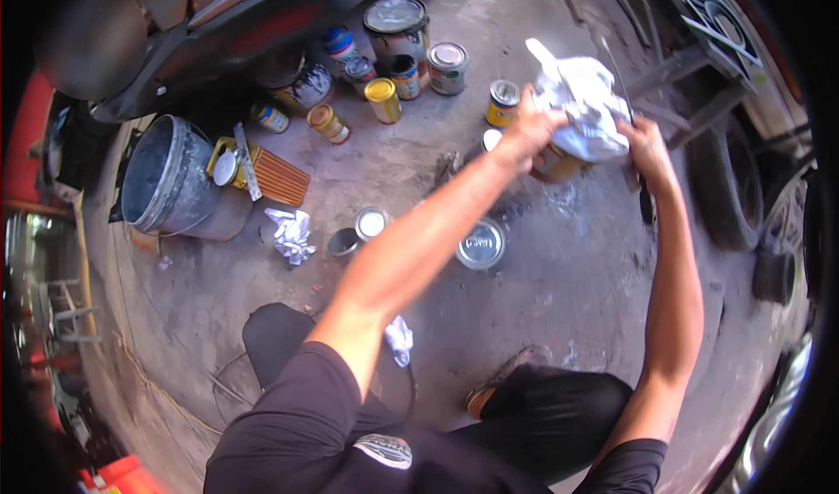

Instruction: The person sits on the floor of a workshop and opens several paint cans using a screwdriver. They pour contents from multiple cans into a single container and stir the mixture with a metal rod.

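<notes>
At the upper right, a crumpled white sheet (pixel 584 100), cloth or paper, is held up between my two hands. My left hand (pixel 527 134) is closed on its left side. My right hand (pixel 648 151) is at its lower right edge, fingers closed round a thin stick-like tool (pixel 614 76) that passes up beside the sheet. A dark piece shows below that hand, seemingly the tool's other end. Under the sheet stands a can (pixel 559 163), its top mostly hidden. Just left of it is a yellow-labelled can (pixel 503 102). A round lidded tin (pixel 480 244) stands nearer to me.
Several paint cans (pixel 383 100) stand beside a dark vehicle body panel (pixel 262 39). A grey bucket (pixel 170 179) and an orange ribbed container (pixel 278 177) are at left. Crumpled white pieces (pixel 291 236) lie on the concrete floor. A tyre (pixel 727 184) and a metal stand are at right.
</notes>
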`<state>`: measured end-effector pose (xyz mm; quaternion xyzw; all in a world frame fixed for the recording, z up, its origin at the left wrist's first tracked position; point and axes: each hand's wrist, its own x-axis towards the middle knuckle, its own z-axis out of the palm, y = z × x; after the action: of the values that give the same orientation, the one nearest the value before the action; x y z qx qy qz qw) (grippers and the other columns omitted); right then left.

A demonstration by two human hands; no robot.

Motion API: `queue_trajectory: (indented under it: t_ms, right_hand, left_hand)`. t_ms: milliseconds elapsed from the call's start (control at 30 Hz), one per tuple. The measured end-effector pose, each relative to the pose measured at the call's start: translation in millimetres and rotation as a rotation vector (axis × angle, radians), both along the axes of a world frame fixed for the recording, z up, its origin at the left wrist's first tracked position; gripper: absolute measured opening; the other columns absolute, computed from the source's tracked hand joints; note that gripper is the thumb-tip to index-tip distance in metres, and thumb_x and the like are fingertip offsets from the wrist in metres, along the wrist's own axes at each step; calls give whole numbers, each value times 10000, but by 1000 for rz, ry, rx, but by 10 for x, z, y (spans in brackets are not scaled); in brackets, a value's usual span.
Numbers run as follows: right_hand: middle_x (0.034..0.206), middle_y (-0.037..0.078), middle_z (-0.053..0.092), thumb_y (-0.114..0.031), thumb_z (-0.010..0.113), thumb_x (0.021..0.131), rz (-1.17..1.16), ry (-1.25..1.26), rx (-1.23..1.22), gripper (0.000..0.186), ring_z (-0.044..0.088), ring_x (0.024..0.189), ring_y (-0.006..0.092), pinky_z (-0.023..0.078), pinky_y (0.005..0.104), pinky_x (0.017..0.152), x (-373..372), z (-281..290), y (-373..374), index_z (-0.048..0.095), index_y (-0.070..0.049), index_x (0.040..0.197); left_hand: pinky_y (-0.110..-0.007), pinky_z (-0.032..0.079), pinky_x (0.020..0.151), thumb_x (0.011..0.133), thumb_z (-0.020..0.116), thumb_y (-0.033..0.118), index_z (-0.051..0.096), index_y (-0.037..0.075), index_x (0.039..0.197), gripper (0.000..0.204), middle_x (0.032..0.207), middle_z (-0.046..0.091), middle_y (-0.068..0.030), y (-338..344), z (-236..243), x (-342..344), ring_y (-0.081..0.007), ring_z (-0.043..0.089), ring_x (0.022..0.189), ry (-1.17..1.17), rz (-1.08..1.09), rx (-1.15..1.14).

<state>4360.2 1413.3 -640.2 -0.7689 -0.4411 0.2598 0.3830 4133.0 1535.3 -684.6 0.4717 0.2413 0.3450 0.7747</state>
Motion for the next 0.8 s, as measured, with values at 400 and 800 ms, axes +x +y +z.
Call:
queue_trajectory:
  t_ms: [400,800]
  right_hand:
    - [1210,216,817,-524,649,1078,-147,85,-61,674,733,1164,290,531,417,1049,762,-1598,318,756,68,1381]
    - [1047,67,716,-312,703,1101,-322,-372,81,549,650,923,164,517,344,825,1239,-1515,-383,665,-63,1588]
  left_hand:
    - [-527,533,1154,850,876,236,250,19,1764,1128,1625,566,-187,308,-1249,824,-339,560,1495,375,135,169]
    - [-332,628,737,907,817,72,639,19,1449,574,1190,729,-152,1042,-1131,-2201,-158,739,858,587,475,522]
